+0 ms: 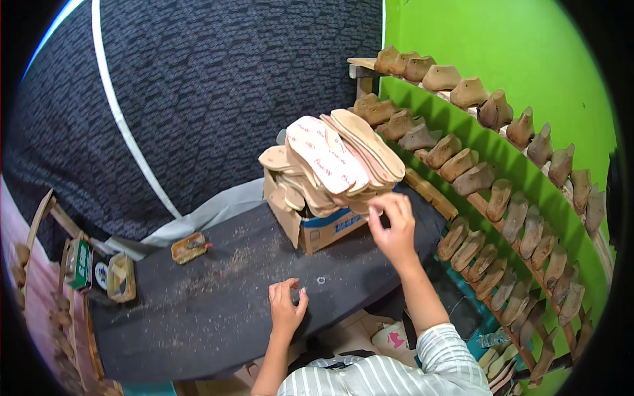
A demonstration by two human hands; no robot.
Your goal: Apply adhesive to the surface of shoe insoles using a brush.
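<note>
At nine o'clock, half-hidden small boxes (99,274) sit at the edge of the dusty dark work board (198,303). The left hand (287,309) rests there, fingers curled, empty. At one o'clock the right hand (393,228) pinches flat beige shoe insoles (333,162) heaped in an open cardboard box (323,228); carved wooden lasts (489,191) line green shelves.

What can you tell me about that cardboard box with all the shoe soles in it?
The cardboard box is brown with a blue band along its front side. It stands open at the back of the dark worktable, with one flap hanging down on its left. It is overfilled: tan and white insoles pile high above its rim and fan out sideways. The right hand reaches to the pile at the box's right edge. The left hand rests on the table, apart from the box.
</note>
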